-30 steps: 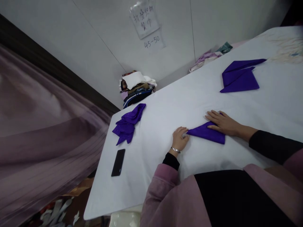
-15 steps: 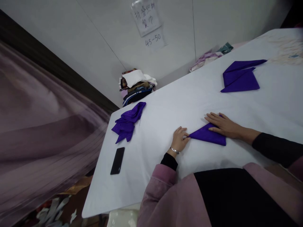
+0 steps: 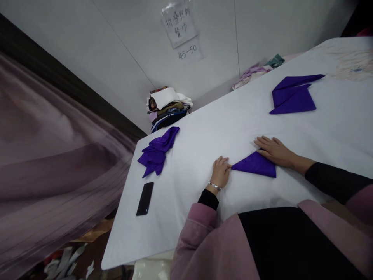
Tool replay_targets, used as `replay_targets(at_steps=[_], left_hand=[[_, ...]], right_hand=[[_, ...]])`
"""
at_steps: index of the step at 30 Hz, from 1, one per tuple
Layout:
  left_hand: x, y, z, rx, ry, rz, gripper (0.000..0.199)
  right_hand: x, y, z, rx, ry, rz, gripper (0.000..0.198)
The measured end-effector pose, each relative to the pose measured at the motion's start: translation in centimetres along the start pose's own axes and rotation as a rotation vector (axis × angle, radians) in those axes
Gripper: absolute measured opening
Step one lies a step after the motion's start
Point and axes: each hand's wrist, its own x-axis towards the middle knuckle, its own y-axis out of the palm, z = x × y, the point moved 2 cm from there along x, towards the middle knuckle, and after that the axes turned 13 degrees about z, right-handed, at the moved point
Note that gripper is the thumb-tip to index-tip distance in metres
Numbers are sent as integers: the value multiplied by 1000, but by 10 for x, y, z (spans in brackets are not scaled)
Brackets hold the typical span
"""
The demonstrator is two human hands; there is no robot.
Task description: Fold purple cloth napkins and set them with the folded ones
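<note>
A purple cloth napkin (image 3: 256,165), folded into a narrow triangle, lies flat on the white-covered table (image 3: 198,140). At its pointed left tip is my left hand (image 3: 220,173), thumb and finger closed on the point. My right hand (image 3: 275,151) lies flat with fingers outstretched across the napkin's upper right edge, covering that corner. Farther back on the right rests another purple napkin (image 3: 294,95), folded with a long pointed flap. A third purple napkin (image 3: 159,151) sits in layered, pointed folds near the table's left edge.
A black phone (image 3: 145,198) lies by the left edge. Behind the table, a stack of folded clothes (image 3: 169,107) stands against the wall, with more cloth (image 3: 253,74) to its right. A sheer mauve curtain (image 3: 58,155) hangs at left. Handwritten paper signs (image 3: 180,25) are on the wall.
My right hand has slid toward the napkin's upper edge, uncovering more of its surface. My left hand stays at the tip. The view has shifted slightly.
</note>
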Motion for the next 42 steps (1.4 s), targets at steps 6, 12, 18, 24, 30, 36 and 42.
replay_targets(at_steps=[6, 12, 18, 24, 30, 36, 42], left_hand=[[-2, 0, -3, 81, 7, 2, 34], [-2, 0, -8, 145, 19, -76, 30], [-5, -4, 5, 88, -134, -220, 15], [-8, -3, -2, -29, -49, -266, 16], [6, 10, -16, -64, -59, -162, 9], [4, 9, -13, -29, -114, -133, 11], [2, 6, -16, 70, -166, -100, 14]], right_hand=[[1, 1, -3, -53, 19, -5, 59], [1, 3, -4, -75, 9, -11, 57], [1, 5, -4, -122, -7, -35, 57], [1, 6, -4, -138, -16, -49, 58], [2, 4, -2, -83, -22, -48, 56], [2, 4, 0, -47, -38, -71, 57], [3, 2, 0, -12, -55, -92, 57]])
